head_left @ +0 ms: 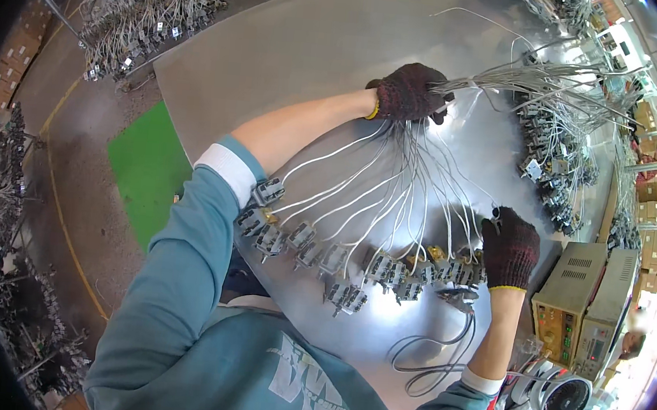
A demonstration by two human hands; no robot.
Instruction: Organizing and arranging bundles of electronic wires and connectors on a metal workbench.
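Observation:
My left hand [413, 91], in a dark knitted glove with a yellow cuff, is closed around a bundle of thin white-grey cables [496, 81]. Below it the cables fan out toward me, ending in several grey metal-and-plastic units [331, 258], some with brass-coloured parts, laid in a curved row on the metal table [296, 38]. My right hand [510, 248], gloved alike, is closed at the row's right end. A single cable runs to its fingertips, where a small dark piece shows; the glove hides most of it. A grey clip-like piece with a looped lead [457, 296] lies just below.
Heaps of similar cabled units [552, 154] lie along the table's right side. Two bench instruments [570, 300] and a small round fan [561, 401] stand at the lower right. More cable bundles [145, 25] hang at the upper left, beyond a green floor patch [144, 173].

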